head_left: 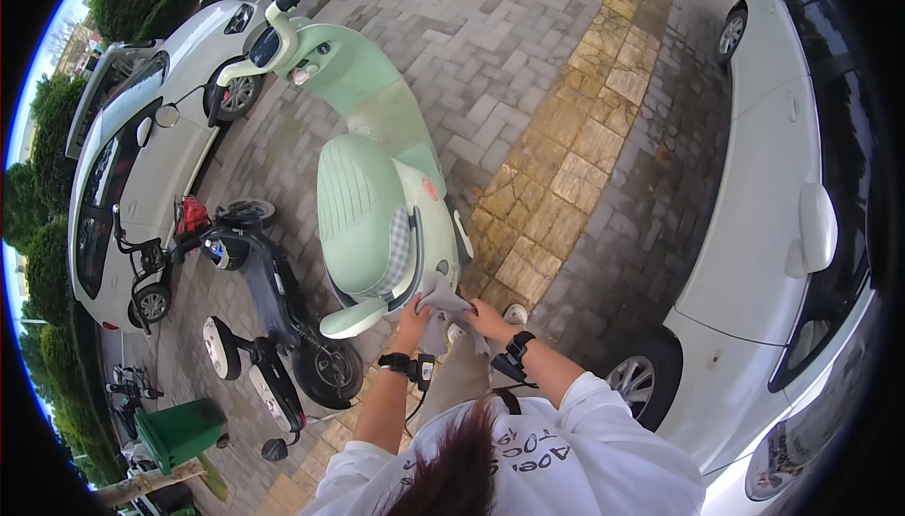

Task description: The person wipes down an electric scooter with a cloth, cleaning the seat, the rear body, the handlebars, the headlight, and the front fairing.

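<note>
A grey cloth [441,297] is stretched between my two hands, in front of my body. My left hand [412,320] is closed on its left side, and my right hand [485,318] grips the right side. Just beyond the cloth stands a mint-green scooter [363,54], its rear end nearest to me. The scooter has a ribbed seat [351,214] with a checkered patch along its side and a padded backrest [353,318] at the back. Dark bands with small devices sit on both my wrists.
A black electric bike [269,280] and a second two-wheeler [273,393] stand to the left. Beyond them is a parked white car [141,148]. A silver-white car [754,233] stands close on my right. A green bin [181,433] is at lower left. Yellow tactile paving [575,158] crosses the grey bricks.
</note>
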A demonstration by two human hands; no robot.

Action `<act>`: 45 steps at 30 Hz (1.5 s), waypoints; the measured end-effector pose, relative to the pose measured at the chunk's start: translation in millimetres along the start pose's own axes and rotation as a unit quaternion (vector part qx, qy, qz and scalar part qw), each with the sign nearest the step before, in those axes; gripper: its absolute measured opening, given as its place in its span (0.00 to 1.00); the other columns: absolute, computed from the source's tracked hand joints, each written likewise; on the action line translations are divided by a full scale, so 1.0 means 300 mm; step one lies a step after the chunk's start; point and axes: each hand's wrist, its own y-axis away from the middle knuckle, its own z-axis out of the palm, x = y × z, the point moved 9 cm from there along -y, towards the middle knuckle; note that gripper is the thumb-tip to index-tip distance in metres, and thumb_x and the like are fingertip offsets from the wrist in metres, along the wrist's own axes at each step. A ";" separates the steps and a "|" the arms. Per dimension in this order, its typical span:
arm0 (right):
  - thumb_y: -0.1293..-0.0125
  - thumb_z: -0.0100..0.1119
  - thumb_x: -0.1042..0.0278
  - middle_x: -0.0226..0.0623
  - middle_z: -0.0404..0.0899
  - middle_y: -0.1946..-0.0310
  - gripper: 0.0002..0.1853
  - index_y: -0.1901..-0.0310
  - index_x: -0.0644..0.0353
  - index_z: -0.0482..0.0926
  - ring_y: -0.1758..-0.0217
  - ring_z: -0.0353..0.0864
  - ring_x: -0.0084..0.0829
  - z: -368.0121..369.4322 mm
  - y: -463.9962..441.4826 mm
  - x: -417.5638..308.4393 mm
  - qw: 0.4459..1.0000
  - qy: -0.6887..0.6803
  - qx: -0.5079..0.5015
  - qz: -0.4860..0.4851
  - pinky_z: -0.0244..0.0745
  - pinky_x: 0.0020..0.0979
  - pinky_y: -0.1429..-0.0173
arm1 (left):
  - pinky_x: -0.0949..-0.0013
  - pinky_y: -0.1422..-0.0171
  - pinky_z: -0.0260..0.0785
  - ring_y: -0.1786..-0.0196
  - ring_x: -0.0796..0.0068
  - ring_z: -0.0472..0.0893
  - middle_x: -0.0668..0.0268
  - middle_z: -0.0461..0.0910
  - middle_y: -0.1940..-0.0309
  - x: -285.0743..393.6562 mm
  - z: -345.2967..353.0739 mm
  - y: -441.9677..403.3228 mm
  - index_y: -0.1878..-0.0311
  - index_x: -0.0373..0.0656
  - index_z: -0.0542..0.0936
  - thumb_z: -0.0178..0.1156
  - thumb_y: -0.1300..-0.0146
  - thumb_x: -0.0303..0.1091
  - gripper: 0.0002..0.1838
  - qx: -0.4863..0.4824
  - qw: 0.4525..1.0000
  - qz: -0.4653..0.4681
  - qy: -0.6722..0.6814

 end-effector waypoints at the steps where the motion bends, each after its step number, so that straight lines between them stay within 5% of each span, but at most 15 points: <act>1: 0.42 0.51 0.64 0.48 0.76 0.65 0.17 0.54 0.66 0.69 0.61 0.76 0.41 0.000 -0.013 -0.007 0.999 0.010 0.035 -0.013 0.69 0.34 0.58 | 0.65 0.45 0.61 0.49 0.57 0.72 0.48 0.72 0.53 -0.033 -0.006 -0.046 0.48 0.31 0.68 0.55 0.47 0.32 0.23 0.016 0.999 -0.013 0.042; 6: 0.45 0.56 0.68 0.40 0.73 0.73 0.11 0.65 0.66 0.69 0.71 0.73 0.30 0.064 -0.129 0.010 0.980 -0.117 0.157 -0.022 0.67 0.30 0.66 | 0.68 0.45 0.60 0.49 0.64 0.70 0.53 0.72 0.53 -0.088 -0.069 -0.207 0.45 0.35 0.65 0.53 0.48 0.26 0.24 0.102 0.983 -0.034 0.149; 8: 0.47 0.55 0.70 0.41 0.70 0.71 0.10 0.67 0.66 0.69 0.65 0.73 0.33 0.017 -0.199 -0.033 0.974 -0.040 0.209 -0.073 0.67 0.30 0.61 | 0.63 0.45 0.61 0.44 0.54 0.65 0.49 0.65 0.48 -0.110 -0.098 -0.274 0.43 0.38 0.64 0.51 0.50 0.21 0.26 0.145 0.987 0.026 0.066; 12: 0.55 0.56 0.72 0.47 0.68 0.65 0.11 0.69 0.62 0.67 0.59 0.68 0.44 -0.092 -0.335 -0.218 0.907 0.136 0.304 -0.256 0.63 0.36 0.53 | 0.63 0.44 0.60 0.47 0.52 0.67 0.52 0.61 0.46 0.045 -0.153 -0.292 0.41 0.43 0.62 0.44 0.52 0.12 0.31 0.257 0.956 0.141 0.010; 16: 0.51 0.49 0.77 0.46 0.68 0.58 0.11 0.63 0.63 0.68 0.50 0.66 0.47 -0.075 -0.539 -0.313 0.951 -0.009 0.195 -0.241 0.62 0.38 0.48 | 0.61 0.44 0.60 0.46 0.50 0.65 0.53 0.62 0.47 -0.021 -0.070 -0.345 0.42 0.44 0.64 0.44 0.51 0.13 0.30 0.244 0.966 0.070 0.055; 19: 0.50 0.46 0.79 0.46 0.67 0.52 0.16 0.56 0.65 0.68 0.42 0.62 0.49 0.031 -0.616 -0.359 0.945 0.088 0.086 -0.304 0.60 0.38 0.42 | 0.58 0.48 0.62 0.52 0.49 0.68 0.52 0.65 0.48 -0.029 -0.001 -0.332 0.46 0.43 0.70 0.47 0.53 0.15 0.27 0.207 0.972 0.074 -0.079; 26: 0.51 0.45 0.79 0.46 0.72 0.58 0.14 0.61 0.65 0.72 0.41 0.60 0.50 0.172 -0.543 -0.252 0.923 0.199 0.071 -0.323 0.59 0.41 0.41 | 0.55 0.54 0.61 0.60 0.51 0.68 0.55 0.69 0.57 -0.136 0.039 -0.225 0.52 0.38 0.73 0.49 0.57 0.17 0.24 0.199 0.972 0.028 -0.124; 29: 0.55 0.47 0.78 0.44 0.72 0.62 0.14 0.62 0.64 0.71 0.42 0.62 0.50 0.259 -0.423 -0.212 0.913 0.234 0.064 -0.328 0.60 0.42 0.43 | 0.56 0.49 0.59 0.56 0.50 0.68 0.55 0.70 0.56 -0.178 0.011 -0.079 0.52 0.38 0.73 0.49 0.56 0.17 0.23 0.233 0.959 0.037 -0.159; 34: 0.57 0.51 0.77 0.42 0.72 0.58 0.18 0.58 0.60 0.72 0.43 0.64 0.45 0.385 -0.310 -0.193 0.899 0.278 0.029 -0.338 0.62 0.39 0.49 | 0.59 0.40 0.54 0.46 0.53 0.66 0.54 0.71 0.52 -0.305 -0.043 0.060 0.50 0.37 0.72 0.47 0.53 0.15 0.22 0.277 0.960 0.013 -0.029; 38: 0.56 0.51 0.77 0.43 0.72 0.57 0.18 0.58 0.60 0.73 0.45 0.65 0.45 0.330 -0.346 -0.198 0.901 0.289 -0.033 -0.321 0.61 0.39 0.45 | 0.60 0.50 0.62 0.53 0.60 0.71 0.59 0.73 0.56 -0.290 -0.043 0.044 0.51 0.38 0.72 0.55 0.48 0.26 0.18 0.303 0.950 0.075 -0.015; 40: 0.55 0.49 0.78 0.44 0.72 0.57 0.17 0.58 0.62 0.73 0.46 0.66 0.46 0.265 -0.384 -0.233 0.897 0.297 -0.053 -0.322 0.60 0.39 0.43 | 0.61 0.52 0.62 0.56 0.61 0.71 0.61 0.73 0.56 -0.235 -0.070 0.016 0.51 0.40 0.72 0.56 0.48 0.29 0.18 0.344 0.923 0.140 0.104; 43: 0.53 0.46 0.78 0.45 0.72 0.57 0.16 0.58 0.62 0.73 0.46 0.66 0.46 0.224 -0.443 -0.273 0.888 0.334 -0.060 -0.309 0.59 0.38 0.43 | 0.61 0.53 0.62 0.57 0.62 0.71 0.62 0.73 0.57 -0.170 -0.024 -0.085 0.51 0.42 0.72 0.55 0.46 0.31 0.18 0.359 0.928 0.085 -0.058; 45: 0.51 0.47 0.77 0.45 0.72 0.57 0.15 0.59 0.64 0.72 0.46 0.66 0.45 0.214 -0.456 -0.262 0.895 0.343 -0.034 -0.282 0.59 0.37 0.42 | 0.61 0.52 0.61 0.56 0.63 0.71 0.62 0.73 0.57 -0.207 -0.033 -0.057 0.50 0.42 0.72 0.54 0.46 0.31 0.18 0.385 0.915 0.079 0.095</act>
